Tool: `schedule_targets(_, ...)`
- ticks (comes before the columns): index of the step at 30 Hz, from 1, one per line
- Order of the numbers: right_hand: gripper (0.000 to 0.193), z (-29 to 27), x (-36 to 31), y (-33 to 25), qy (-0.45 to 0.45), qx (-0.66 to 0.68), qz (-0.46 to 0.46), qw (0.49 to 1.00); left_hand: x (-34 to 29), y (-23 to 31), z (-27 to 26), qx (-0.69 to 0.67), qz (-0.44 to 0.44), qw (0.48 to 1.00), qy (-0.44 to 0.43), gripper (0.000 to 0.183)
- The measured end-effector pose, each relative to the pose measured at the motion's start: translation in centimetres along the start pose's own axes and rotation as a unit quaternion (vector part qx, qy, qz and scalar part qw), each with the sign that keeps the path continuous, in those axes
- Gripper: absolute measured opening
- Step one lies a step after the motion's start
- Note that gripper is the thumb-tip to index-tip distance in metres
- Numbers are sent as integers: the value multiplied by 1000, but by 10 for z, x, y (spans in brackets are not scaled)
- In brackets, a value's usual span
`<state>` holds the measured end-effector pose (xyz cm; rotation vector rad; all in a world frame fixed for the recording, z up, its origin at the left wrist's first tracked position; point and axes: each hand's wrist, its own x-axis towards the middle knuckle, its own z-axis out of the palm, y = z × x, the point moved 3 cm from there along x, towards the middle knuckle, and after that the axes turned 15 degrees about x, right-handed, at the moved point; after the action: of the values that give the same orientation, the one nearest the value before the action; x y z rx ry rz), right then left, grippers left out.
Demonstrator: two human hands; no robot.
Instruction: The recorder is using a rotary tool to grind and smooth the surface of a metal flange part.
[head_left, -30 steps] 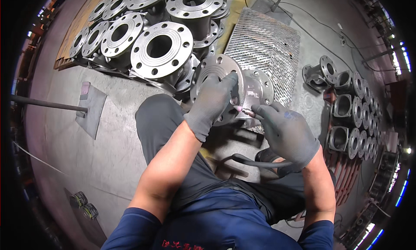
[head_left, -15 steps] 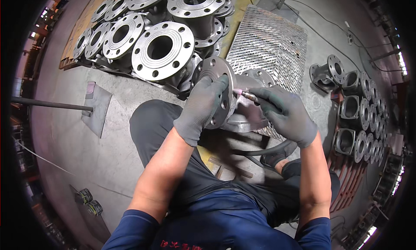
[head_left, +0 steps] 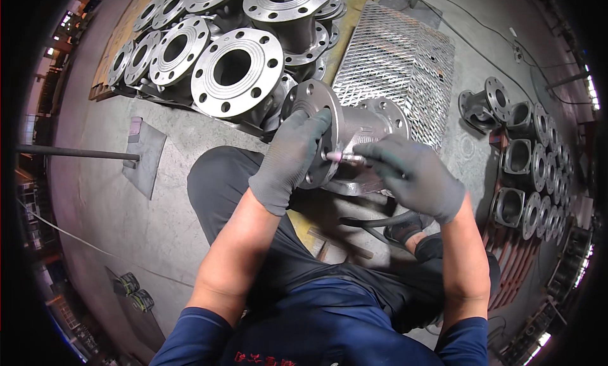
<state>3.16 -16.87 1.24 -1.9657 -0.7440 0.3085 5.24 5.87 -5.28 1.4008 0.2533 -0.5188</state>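
In front of me a grey metal valve body with round, drilled flanges rests tilted between my legs. My left hand, in a dark grey glove, is wrapped over the edge of its near-left flange. My right hand, gloved the same way, is closed around a slim die grinder with a pink grinding stone at its tip. That stone is at the rim of the gripped flange, low on its inner side. Most of the grinder's body is hidden in the right hand.
Several flanged metal castings are stacked on a pallet at the far left. A metal mesh platform lies beyond the work. More castings stand on a red rack at right. A black hose runs near my foot.
My right hand has brought the grinding stone down and slightly left along the flange's rim. My left hand keeps its grip on the flange, and the valve body has barely shifted.
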Motion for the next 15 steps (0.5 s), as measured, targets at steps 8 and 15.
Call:
schedule_targets(8,39,11,-11,-32,25,-99,25,994,-1,3,0,38,17,999,-12,34)
schedule_targets(15,37,18,-15,-32,26,-111,43,993,-4,3,1,36,-2,999,3,34)
